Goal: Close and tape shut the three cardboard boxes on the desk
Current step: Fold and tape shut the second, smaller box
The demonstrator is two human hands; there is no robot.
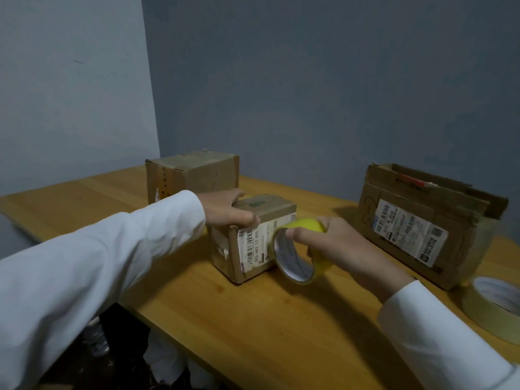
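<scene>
1. The small cardboard box (253, 237) sits on the wooden desk (253, 319) near the middle of its top, closed, with a white barcode label on the side facing the person.
2. The left hand (228, 211) rests over the box's top left edge, fingers curled down the far side and thumb along the near top edge, gripping the box.
3. The right hand (334, 246) grasps a yellow tape roll (301, 249), thumb across the top of the ring and fingers wrapped round its outer band (the roll stands on edge, its hollow core facing the person).
4. The roll is just beside the box's labelled side, at its right near corner; a short yellow strip seems to run from the roll to that side, though blur hides where it ends.
5. A second box (192, 174) stands behind the left hand, toward the desk's far left corner, closed.
6. A third, longer box (422, 220) stands toward the desk's right edge, well apart from both hands, its top flaps not fully flat.
7. A paler tape roll (495, 308) lies flat at the right edge, in front of the long box.
</scene>
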